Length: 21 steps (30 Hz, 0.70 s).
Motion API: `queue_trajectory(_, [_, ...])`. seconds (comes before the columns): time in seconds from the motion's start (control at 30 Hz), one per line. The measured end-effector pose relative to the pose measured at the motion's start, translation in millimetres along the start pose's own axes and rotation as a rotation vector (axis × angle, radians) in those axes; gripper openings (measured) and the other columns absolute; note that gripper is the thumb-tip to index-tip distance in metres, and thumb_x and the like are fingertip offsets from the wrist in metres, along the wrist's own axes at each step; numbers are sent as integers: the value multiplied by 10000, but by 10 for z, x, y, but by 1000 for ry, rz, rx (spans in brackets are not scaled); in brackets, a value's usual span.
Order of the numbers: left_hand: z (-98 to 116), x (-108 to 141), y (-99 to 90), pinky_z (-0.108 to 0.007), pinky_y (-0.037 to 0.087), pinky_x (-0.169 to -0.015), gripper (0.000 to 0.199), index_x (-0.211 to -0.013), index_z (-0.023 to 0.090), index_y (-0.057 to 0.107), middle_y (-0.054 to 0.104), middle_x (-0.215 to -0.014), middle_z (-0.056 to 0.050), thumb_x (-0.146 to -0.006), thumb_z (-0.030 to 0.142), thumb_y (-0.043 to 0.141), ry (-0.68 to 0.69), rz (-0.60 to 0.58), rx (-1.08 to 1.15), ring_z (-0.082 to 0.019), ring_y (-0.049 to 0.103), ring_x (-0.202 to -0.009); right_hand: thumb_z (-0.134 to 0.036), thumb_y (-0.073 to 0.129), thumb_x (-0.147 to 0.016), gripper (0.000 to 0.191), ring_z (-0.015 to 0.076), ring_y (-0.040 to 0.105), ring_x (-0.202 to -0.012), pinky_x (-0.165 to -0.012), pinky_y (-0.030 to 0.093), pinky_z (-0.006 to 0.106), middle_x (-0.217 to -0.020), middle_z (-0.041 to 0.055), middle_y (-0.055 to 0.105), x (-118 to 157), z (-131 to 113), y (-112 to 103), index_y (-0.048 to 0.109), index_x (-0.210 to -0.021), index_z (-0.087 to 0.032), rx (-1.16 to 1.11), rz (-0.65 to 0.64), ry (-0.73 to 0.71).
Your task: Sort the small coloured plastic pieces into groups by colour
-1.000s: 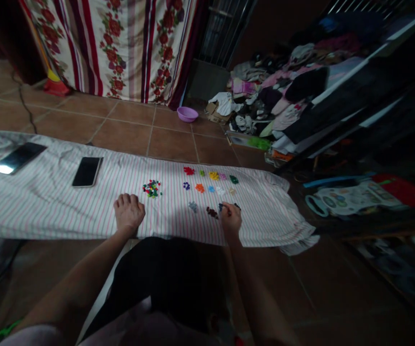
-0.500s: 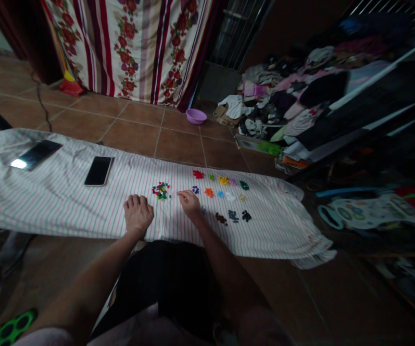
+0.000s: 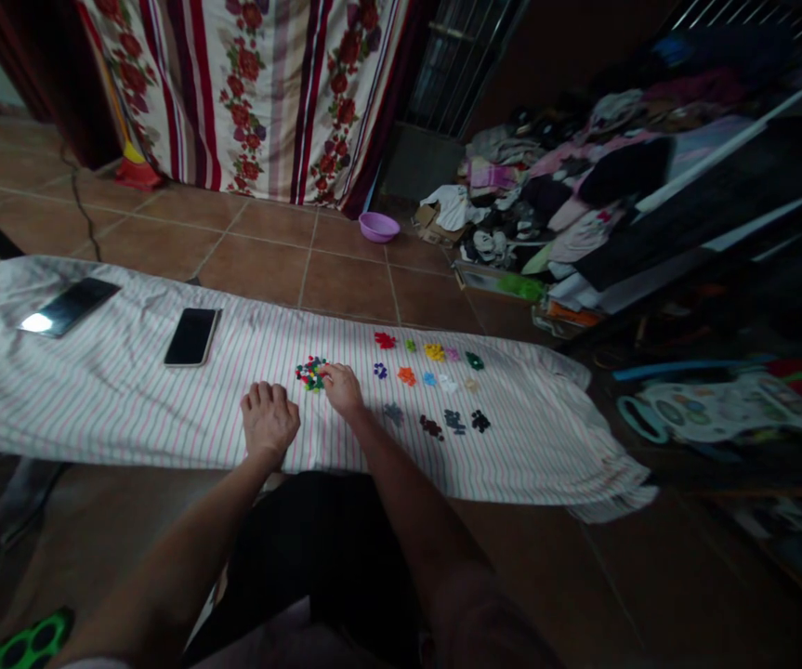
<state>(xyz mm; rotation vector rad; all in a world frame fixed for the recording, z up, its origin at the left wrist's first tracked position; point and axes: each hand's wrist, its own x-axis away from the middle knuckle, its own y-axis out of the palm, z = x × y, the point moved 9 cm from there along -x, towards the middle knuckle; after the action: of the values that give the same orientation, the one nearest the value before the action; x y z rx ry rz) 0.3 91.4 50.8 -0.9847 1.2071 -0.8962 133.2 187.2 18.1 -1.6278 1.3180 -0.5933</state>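
A mixed pile of small coloured pieces lies on the striped cloth. My right hand is at the pile's right edge, with thumb and fingers pinched together; whatever they hold, if anything, is too small to see. My left hand rests palm down on the cloth, below and left of the pile, fingers stretched out. To the right, pieces sit in small heaps by colour, among them red, yellow, orange, grey, brown and black.
Two dark-screened devices, a phone and a larger one, lie on the cloth at left. Beyond it, a purple basin stands on the tiled floor before a flowered curtain. Heaped clothes fill the back right.
My right hand has moved left, from beside the dark blue heap to the mixed pile, uncovering the grey heap. My left hand stays in place on the cloth.
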Motion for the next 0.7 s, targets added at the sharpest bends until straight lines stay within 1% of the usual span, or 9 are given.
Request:
queue_trajectory(0.1, [4,-3,3,-412,335,-871,261,-925,134,585,565,-995,-145,-858,280,379,1,1,-2,-299,477,-1044,-93,534,-842,233,169,577,-962,-910,400,282,-992,38,689,-46,30,32,685,-976,-210,39,-29,24])
queue_trajectory(0.27, [13,-6,-3,-410,337,-865,253,-912,134,581,561,-976,-139,-853,285,387,3,17,-4,-303,475,-1046,-117,532,-868,185,163,567,-956,-891,386,269,-953,43,686,-95,7,58,679,-940,-203,94,-62,3])
queue_trajectory(0.37, [18,-2,-16,-411,337,-859,258,-910,133,580,559,-976,-142,-854,285,380,7,20,-5,-304,472,-1041,-113,534,-868,173,154,564,-934,-880,382,258,-941,35,685,-100,-10,53,676,-912,-202,105,-60,-15])
queue_trajectory(0.5, [20,2,-24,-414,335,-849,262,-904,133,580,555,-957,-141,-856,289,374,10,11,-6,-301,471,-1016,-122,546,-866,151,159,563,-908,-868,388,263,-924,35,684,-90,-14,14,675,-885,-198,96,-26,-42])
queue_trajectory(0.6, [27,-2,-22,-416,334,-845,263,-900,136,579,553,-952,-141,-858,285,366,18,9,-9,-299,471,-1005,-150,562,-870,150,161,568,-898,-871,396,268,-919,30,685,-70,7,-30,684,-935,-208,56,3,-70])
queue_trajectory(0.7, [30,-5,-16,-418,334,-851,264,-905,137,577,551,-958,-143,-858,286,365,19,13,-10,-302,468,-1012,-189,565,-880,195,166,574,-911,-873,410,271,-937,35,685,-47,80,-87,696,-1020,-224,2,41,-76])
